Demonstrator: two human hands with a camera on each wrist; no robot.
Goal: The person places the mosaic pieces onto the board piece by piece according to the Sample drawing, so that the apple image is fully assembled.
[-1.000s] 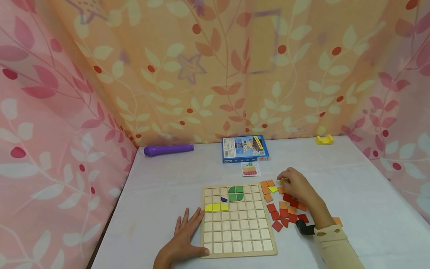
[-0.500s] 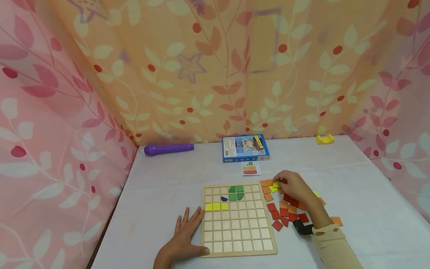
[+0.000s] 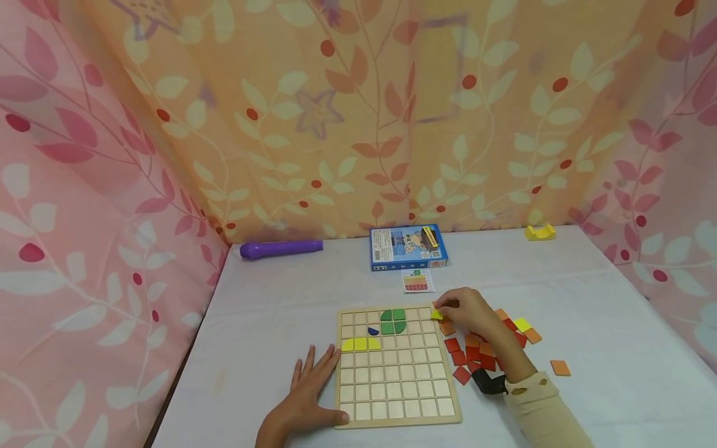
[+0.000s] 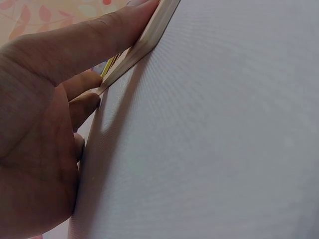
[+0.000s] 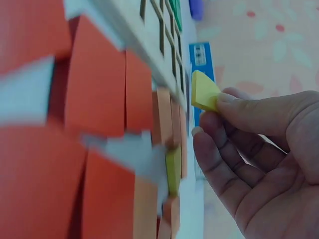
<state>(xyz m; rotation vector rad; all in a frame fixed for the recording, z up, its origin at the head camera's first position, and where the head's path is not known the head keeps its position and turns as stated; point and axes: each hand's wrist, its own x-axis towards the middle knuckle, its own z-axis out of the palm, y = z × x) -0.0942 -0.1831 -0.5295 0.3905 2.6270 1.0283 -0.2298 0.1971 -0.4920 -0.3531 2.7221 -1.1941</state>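
Note:
In the head view my right hand (image 3: 467, 309) pinches a yellow tile (image 3: 436, 315) at the upper right corner of the wooden grid board (image 3: 386, 358). Thumb and fingers grip this yellow tile (image 5: 203, 92), which has one curved edge, in the right wrist view. My left hand (image 3: 305, 398) lies along the board's left side, fingers spread straight, thumb on the lower left corner. The left wrist view shows that thumb (image 4: 99, 42) on the board's edge. On the grid sit several green tiles (image 3: 393, 322), a row of yellow tiles (image 3: 361, 344) and a dark blue piece (image 3: 373, 331).
Red tiles (image 3: 459, 357) and orange tiles (image 3: 560, 368) lie loose right of the board, some beneath my right arm. Another yellow tile (image 3: 522, 324) is among them. Behind stand a picture card (image 3: 417, 281), a blue box (image 3: 409, 247), a purple stick (image 3: 282, 249) and a yellow holder (image 3: 540, 233).
My right hand has carried the yellow tile leftward from the loose pile to the board's upper right corner. The left hand stays in place.

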